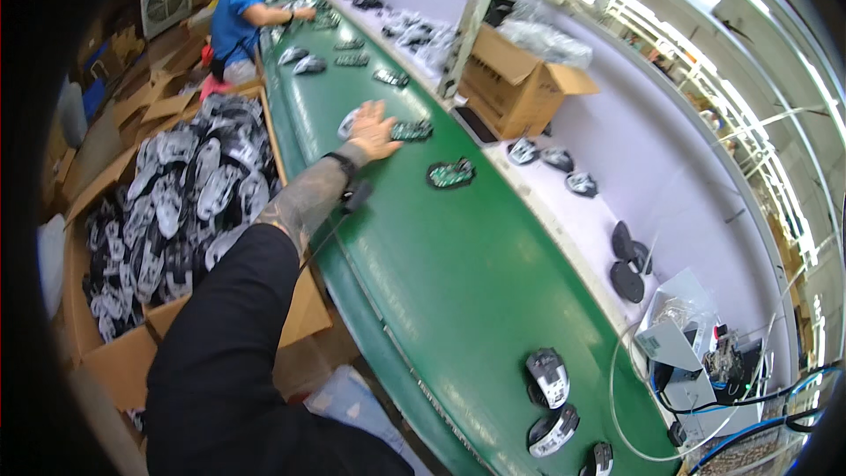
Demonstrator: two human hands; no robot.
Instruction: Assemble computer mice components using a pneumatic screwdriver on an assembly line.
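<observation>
My left hand (374, 134) reaches out over the green conveyor belt (423, 256), palm down with fingers stretched and apart. A white mouse shell (346, 126) shows beside its fingers, partly hidden; I cannot tell whether they touch. Right by the hand lies a green circuit board (411, 130). Nearer to me is a dark-edged mouse base with a green board (450, 174). A dark band (339, 161) circles my left wrist, and a small black piece with a cord (355, 197) hangs by the forearm. My right hand is out of view.
A carton of mouse shells (207, 176) stands left of the belt. Mouse parts (548, 379) lie on the near belt. The right ledge holds black round parts (627, 282), an open carton (511, 79) and cabled equipment (696, 344). A person in blue (236, 18) works at the far left.
</observation>
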